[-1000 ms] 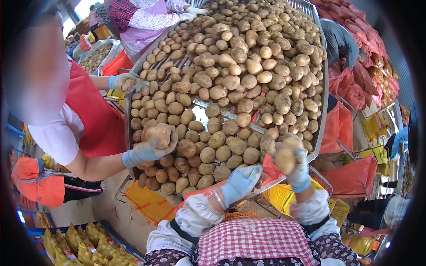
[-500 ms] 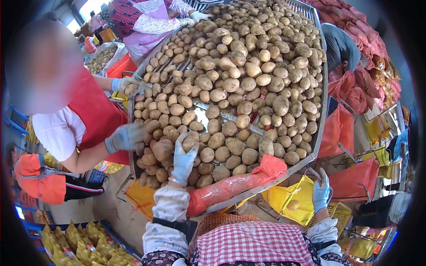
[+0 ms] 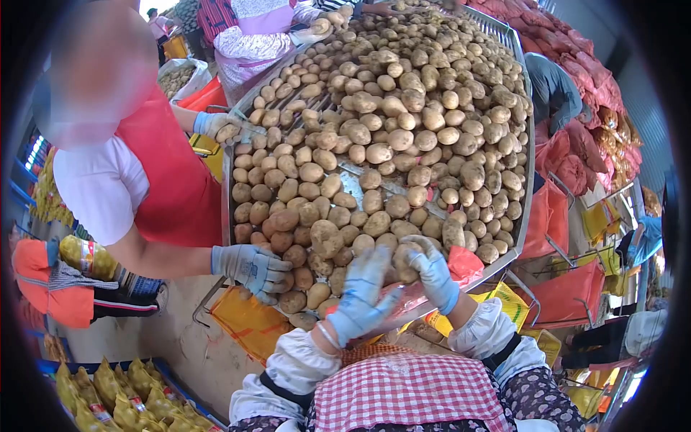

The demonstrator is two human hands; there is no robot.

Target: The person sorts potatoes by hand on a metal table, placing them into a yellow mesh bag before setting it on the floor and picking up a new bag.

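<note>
A big heap of potatoes [image 3: 432,115] covers the metal-rimmed sorting table [image 3: 527,144] before me. My right hand [image 3: 434,277], in a light blue glove, is curled round a brown potato [image 3: 405,262] near the table's front edge. Close beside it, my left hand [image 3: 363,297], gloved alike, stretches its fingers forward with the thumb apart. Whether the left palm touches a potato is hidden. Under my hands, a red plastic wrap [image 3: 464,265] lies along the table's edge.
To the left, a co-worker in a red apron [image 3: 173,169] has a gloved hand [image 3: 252,270] at the potatoes. Yellow mesh bags [image 3: 507,306] and red bags [image 3: 543,219] hang on frames around the table. Filled yellow bags [image 3: 133,396] stand lower left.
My right hand has moved from beside the yellow bag to the table and now grips a potato. My left hand has shifted right, toward it. The co-worker's near hand has moved slightly.
</note>
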